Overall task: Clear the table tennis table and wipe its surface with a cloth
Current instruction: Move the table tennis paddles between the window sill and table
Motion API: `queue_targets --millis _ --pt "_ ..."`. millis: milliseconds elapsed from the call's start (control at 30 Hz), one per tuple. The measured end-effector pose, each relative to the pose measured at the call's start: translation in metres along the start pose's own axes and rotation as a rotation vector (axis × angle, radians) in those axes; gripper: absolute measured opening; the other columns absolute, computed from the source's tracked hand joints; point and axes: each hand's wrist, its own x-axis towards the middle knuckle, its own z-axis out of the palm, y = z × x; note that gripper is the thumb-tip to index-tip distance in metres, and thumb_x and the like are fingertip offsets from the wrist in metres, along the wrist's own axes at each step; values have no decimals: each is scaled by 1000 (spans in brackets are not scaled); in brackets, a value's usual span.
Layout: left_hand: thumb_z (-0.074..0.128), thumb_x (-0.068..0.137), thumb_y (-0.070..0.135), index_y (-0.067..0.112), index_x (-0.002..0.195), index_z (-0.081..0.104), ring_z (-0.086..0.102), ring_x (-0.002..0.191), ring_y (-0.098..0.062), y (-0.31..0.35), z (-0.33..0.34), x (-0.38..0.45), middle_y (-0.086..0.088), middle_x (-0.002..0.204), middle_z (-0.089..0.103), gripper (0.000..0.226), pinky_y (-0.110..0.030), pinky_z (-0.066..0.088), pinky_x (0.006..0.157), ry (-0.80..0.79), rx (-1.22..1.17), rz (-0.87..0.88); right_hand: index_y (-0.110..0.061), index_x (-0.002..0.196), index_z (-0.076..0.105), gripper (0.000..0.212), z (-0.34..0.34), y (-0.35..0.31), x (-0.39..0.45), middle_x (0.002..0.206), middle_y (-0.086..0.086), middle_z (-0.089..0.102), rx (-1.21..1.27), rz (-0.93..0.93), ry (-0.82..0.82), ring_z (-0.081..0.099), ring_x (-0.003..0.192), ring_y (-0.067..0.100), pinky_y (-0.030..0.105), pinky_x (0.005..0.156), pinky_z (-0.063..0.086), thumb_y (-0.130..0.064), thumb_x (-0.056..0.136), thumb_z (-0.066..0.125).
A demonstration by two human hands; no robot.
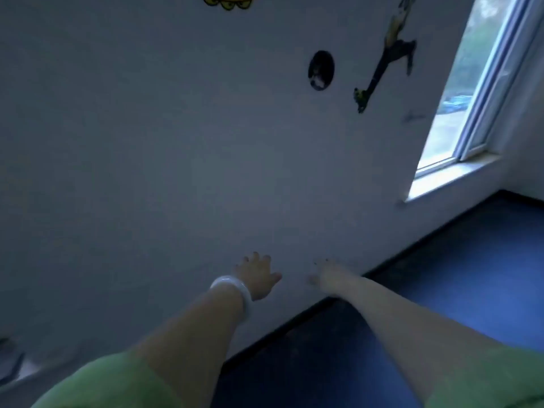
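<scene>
Head view, tilted and blurry, faces a pale wall (147, 142) that serves as the landmark. Both arms reach out toward the wall's lower part. Left hand (256, 275) is in front of the wall, fingers spread apart and straight, thumb out to the side, holding nothing; whether it touches the wall cannot be told. White bangle (235, 293) sits on the left wrist. Right hand (326, 275) is just right of the left one, close to the wall's bottom edge, fingers seem loosely extended and empty, but blur makes it hard to be sure. Short green sleeves (117, 381) cover both upper arms. Blue surface (471, 275) with a dark edge strip runs along the foot of the wall, under the right forearm; cannot tell whether it is the table tennis table or floor. No cloth shows in either hand. On the wall, up high: a dark round mark (321, 70), a dark figure sticker (385, 60), a yellow sticker (232, 0) at the top edge. Window (477, 83) is set to the right of the wall.
</scene>
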Motion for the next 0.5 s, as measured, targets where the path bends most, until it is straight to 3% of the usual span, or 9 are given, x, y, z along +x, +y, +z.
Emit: queue_targets --millis 200,333,500 --pt "37 102 46 9 148 27 32 136 -35 23 17 36 -15 153 25 60 -45 33 109 -110 32 245 -8 147 33 59 15 37 -16 146 16 39 101 238 82 42 132 30 30 108 35 -41 101 48" --pt "39 102 44 7 145 32 39 132 -33 42 36 44 -16 148 33 57 -40 34 106 -161 74 429 -4 147 30 64 33 58 -56 147 21 36 167 451 152 41 134 35 37 110 36 -42 100 50" --pt "40 101 45 6 137 38 44 128 -36 86 67 21 -18 140 42 54 -42 37 105 -237 161 634 -6 150 30 67 67 82 -136 149 20 38 258 670 231 40 136 34 36 109 36 -41 98 54"
